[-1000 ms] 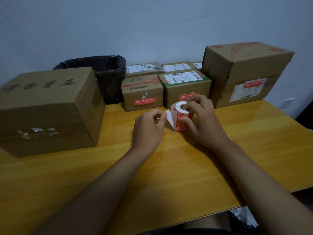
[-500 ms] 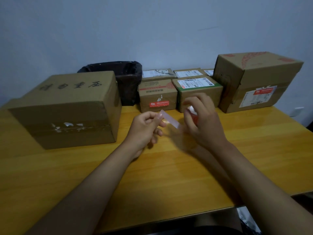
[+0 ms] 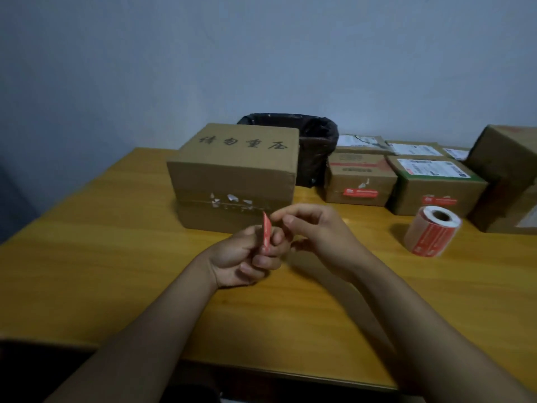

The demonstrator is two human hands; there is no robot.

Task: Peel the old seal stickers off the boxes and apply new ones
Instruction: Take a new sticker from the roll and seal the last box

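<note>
A small parcel-packing room: taped shipping boxes line a wooden table against a bare wall.

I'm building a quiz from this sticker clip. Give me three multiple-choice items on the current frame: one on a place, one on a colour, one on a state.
1. Where is the red-and-white roll of seal stickers?
A. on the yellow wooden table
B. in the left hand
C. inside the bin

2. What colour is the liner of the bin behind the large brown cardboard box?
A. white
B. black
C. blue

3. What is the left hand doing?
A. lying flat
B. gripping the roll
C. pinching a small red sticker

Answers: 1 A, the roll lies on the tabletop right of the hands. 2 B, the liner is black. 3 C, the sticker stands up between its fingers.
</note>
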